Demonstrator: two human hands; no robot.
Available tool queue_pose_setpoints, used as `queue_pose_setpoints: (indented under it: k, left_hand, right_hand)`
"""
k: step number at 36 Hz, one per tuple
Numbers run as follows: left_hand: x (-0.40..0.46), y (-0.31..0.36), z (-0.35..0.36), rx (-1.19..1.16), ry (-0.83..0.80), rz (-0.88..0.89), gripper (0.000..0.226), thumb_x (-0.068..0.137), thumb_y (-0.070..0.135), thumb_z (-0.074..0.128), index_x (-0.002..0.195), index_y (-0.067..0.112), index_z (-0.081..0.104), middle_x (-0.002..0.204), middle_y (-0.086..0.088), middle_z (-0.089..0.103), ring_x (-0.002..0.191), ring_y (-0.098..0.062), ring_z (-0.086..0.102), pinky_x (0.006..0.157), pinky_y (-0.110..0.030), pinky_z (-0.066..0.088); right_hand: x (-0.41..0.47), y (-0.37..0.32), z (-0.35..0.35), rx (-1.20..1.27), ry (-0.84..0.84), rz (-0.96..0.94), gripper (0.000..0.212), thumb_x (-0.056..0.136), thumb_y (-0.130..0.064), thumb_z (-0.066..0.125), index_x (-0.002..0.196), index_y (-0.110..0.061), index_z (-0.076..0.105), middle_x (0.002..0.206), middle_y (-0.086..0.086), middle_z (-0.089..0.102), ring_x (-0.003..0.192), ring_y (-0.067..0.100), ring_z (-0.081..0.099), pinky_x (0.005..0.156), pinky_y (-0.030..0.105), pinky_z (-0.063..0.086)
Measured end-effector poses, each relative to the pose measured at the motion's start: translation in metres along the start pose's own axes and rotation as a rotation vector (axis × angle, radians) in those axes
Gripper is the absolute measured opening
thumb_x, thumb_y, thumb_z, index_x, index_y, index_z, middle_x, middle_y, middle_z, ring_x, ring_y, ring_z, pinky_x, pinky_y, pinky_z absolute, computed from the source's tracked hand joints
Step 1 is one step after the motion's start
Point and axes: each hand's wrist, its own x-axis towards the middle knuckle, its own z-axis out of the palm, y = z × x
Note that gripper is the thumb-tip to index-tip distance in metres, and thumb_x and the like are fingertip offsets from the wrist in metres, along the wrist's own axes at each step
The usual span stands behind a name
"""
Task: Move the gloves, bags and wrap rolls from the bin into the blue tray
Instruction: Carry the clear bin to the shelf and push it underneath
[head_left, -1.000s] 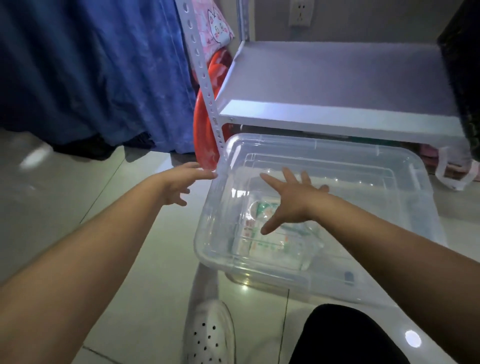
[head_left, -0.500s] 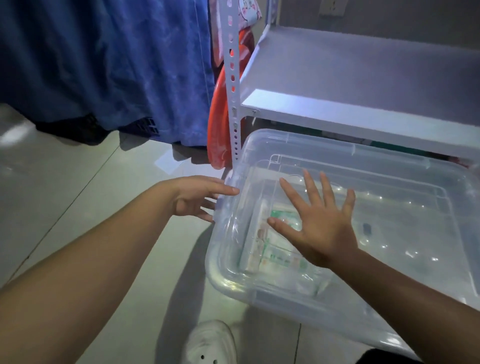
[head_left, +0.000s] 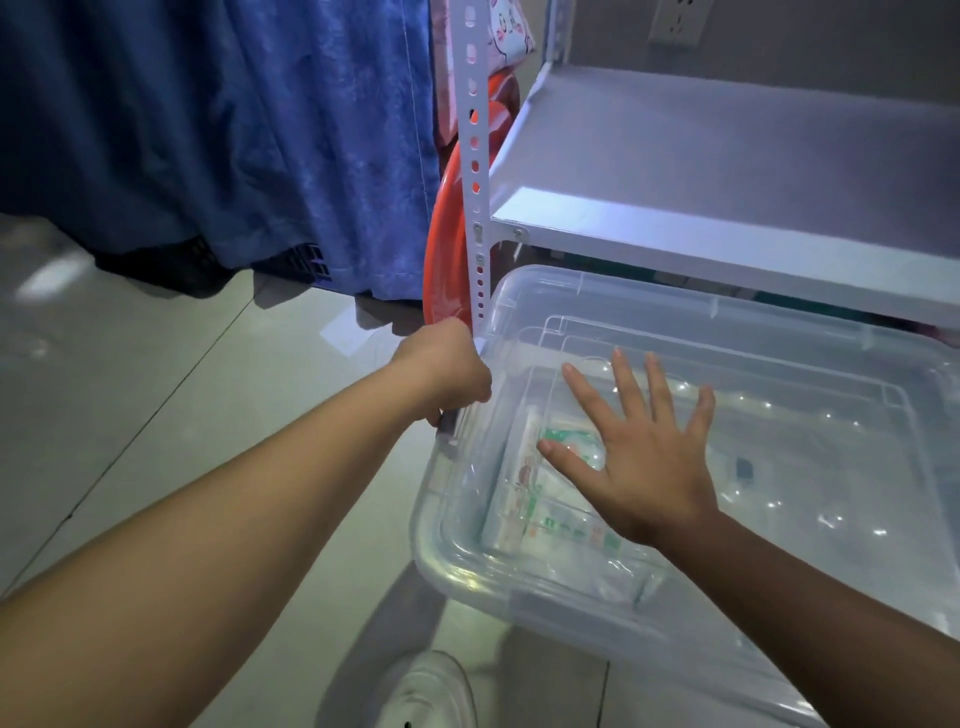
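- While it sits on the tiled floor (head_left: 156, 415) in front of a metal shelf (head_left: 727, 171), the clear bin (head_left: 810, 374) has its see-through lid on, and flat packs (head_left: 550, 499) with green and red print lie inside at its left end, seen through the plastic.
- What the packs are, gloves, bags or wrap, cannot be told through the lid.
- A small dark thing (head_left: 744, 469) shows further right in the bin; it is too blurred to name.
- The right hand (head_left: 644, 457) lies flat on the lid above the packs, fingers straight and spread apart, holding nothing.
- The left hand (head_left: 447, 371) is at the bin's left edge near the far corner, fingers curled round the rim; whether it grips the lid or the bin's own lip cannot be told.
- Both forearms reach in from the lower corners, bare.
- The shelf's perforated post (head_left: 475, 171) stands just beyond the left hand, near the bin's far left corner.
- A red ring-shaped thing (head_left: 441, 270) leans behind the post.
- A blue cloth (head_left: 260, 130) hangs to the left, down to the floor, with a dark crate (head_left: 306, 260) partly showing beneath it.
- A white shoe (head_left: 431, 696) shows at the bottom edge, just in front of the bin.
- A wall socket (head_left: 678, 21) sits at the top above the shelf.
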Motion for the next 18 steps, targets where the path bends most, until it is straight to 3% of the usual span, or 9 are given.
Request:
queue_pose_setpoints:
  k: [2,5,7,9,11,14,18]
  left_hand:
    - [-0.003,0.003,0.003,0.083,0.061,0.015,0.024,0.080,0.012,0.072,0.102,0.005,0.064,0.087,-0.015,0.068,0.064,-0.035,0.072,0.058,-0.045,0.064]
    - [-0.006,0.000,0.007,0.060,0.072,0.004,0.028,0.081,0.013,0.070,0.108,0.007,0.063,0.095,-0.016,0.068,0.075,-0.037,0.071,0.067,-0.046,0.063]
    - [-0.011,0.002,0.018,0.211,0.151,0.071,0.035,0.083,0.014,0.062,0.118,0.013,0.058,0.108,-0.013,0.064,0.090,-0.036,0.067,0.074,-0.042,0.059]
    - [-0.020,0.005,0.039,0.321,0.239,0.222,0.062,0.086,0.015,0.059,0.144,0.022,0.039,0.144,-0.011,0.044,0.127,-0.038,0.046,0.093,-0.047,0.048]
    - [-0.031,0.012,0.061,0.338,0.314,0.422,0.076,0.090,0.019,0.060,0.157,0.025,0.023,0.164,-0.012,0.020,0.148,-0.035,0.020,0.114,-0.052,0.031]
    - [-0.045,0.028,0.094,0.392,0.304,0.584,0.070,0.097,0.040,0.054,0.158,0.027,0.022,0.168,-0.010,0.005,0.153,-0.033,0.004,0.121,-0.053,0.011]
    - [-0.066,0.046,0.140,0.512,0.163,0.722,0.074,0.087,0.078,0.007,0.154,0.049,-0.005,0.165,0.006,-0.019,0.152,-0.024,-0.019,0.121,-0.053,-0.012]
  right_hand:
    - [0.001,-0.001,0.000,0.025,-0.004,0.004,0.080,0.079,-0.089,0.002,0.151,-0.054,-0.001,0.166,-0.002,-0.002,0.152,0.029,-0.007,0.111,0.070,-0.006]
    - [0.000,-0.003,-0.004,0.048,-0.020,0.018,0.082,0.078,-0.089,0.001,0.152,-0.052,0.005,0.166,-0.003,0.001,0.152,0.030,-0.005,0.112,0.069,-0.009]
    - [0.000,-0.004,-0.011,0.073,-0.038,0.029,0.081,0.080,-0.086,0.001,0.152,-0.051,0.012,0.166,-0.004,0.004,0.153,0.028,-0.004,0.112,0.068,-0.010]
    - [-0.002,-0.003,-0.021,0.146,-0.057,0.045,0.075,0.085,-0.080,0.009,0.151,-0.047,0.023,0.166,-0.007,0.011,0.153,0.023,0.000,0.114,0.066,-0.009]
    - [-0.009,0.003,-0.030,0.331,-0.035,0.095,0.065,0.090,-0.068,0.028,0.150,-0.043,0.028,0.163,-0.008,0.021,0.152,0.018,0.009,0.118,0.059,-0.008]
    - [-0.029,0.030,-0.046,0.551,0.032,0.200,0.062,0.093,-0.051,0.049,0.150,-0.041,0.027,0.162,-0.005,0.026,0.151,0.017,0.014,0.121,0.050,0.002]
    - [-0.056,0.116,-0.075,0.385,0.094,0.378,0.067,0.088,-0.050,0.060,0.149,-0.040,0.033,0.163,-0.001,0.023,0.150,0.023,0.016,0.119,0.054,0.017]
